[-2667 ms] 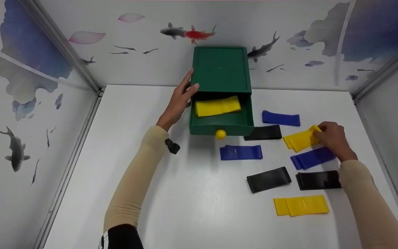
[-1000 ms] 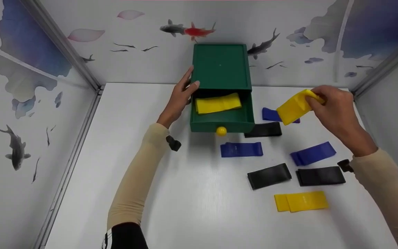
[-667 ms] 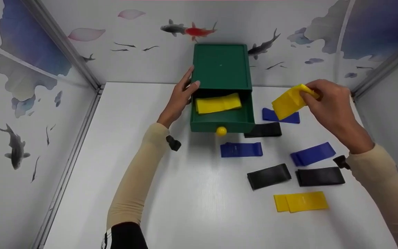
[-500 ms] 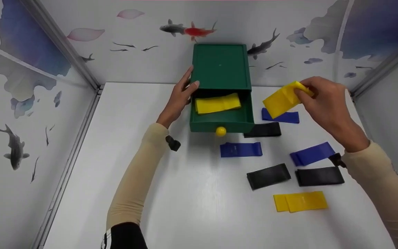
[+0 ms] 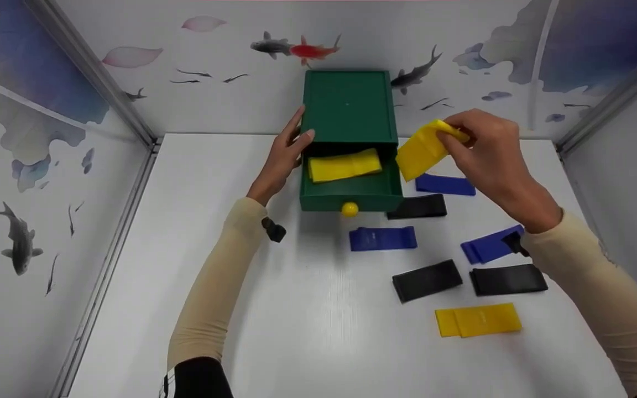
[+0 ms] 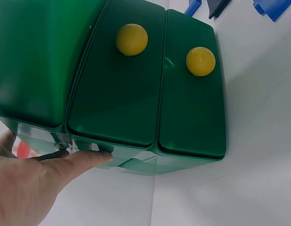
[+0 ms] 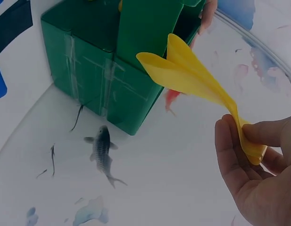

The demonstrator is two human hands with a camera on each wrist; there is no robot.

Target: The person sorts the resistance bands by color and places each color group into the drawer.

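Observation:
My right hand (image 5: 487,152) pinches a yellow loop resistance band (image 5: 422,150) by one end, just right of the pulled-out top drawer (image 5: 351,203) of a green drawer cabinet (image 5: 349,108). Another folded yellow resistance band (image 5: 346,166) lies inside that drawer. In the right wrist view the held band (image 7: 197,82) hangs out from between thumb and fingers, its loop spread at the far end. My left hand (image 5: 278,160) rests against the cabinet's left side with fingers extended. Two lower drawers with yellow knobs (image 6: 200,61) are closed in the left wrist view.
On the white table (image 5: 296,331) to the right lie several folded bands: blue ones (image 5: 383,239), black ones (image 5: 427,280) and one yellow band (image 5: 479,320). A patterned wall (image 5: 213,105) stands close behind the cabinet, with side walls left and right.
My right hand has picked the yellow resistance band up off the table and carried it left, up to the open drawer's right side. My left hand has stayed on the cabinet.

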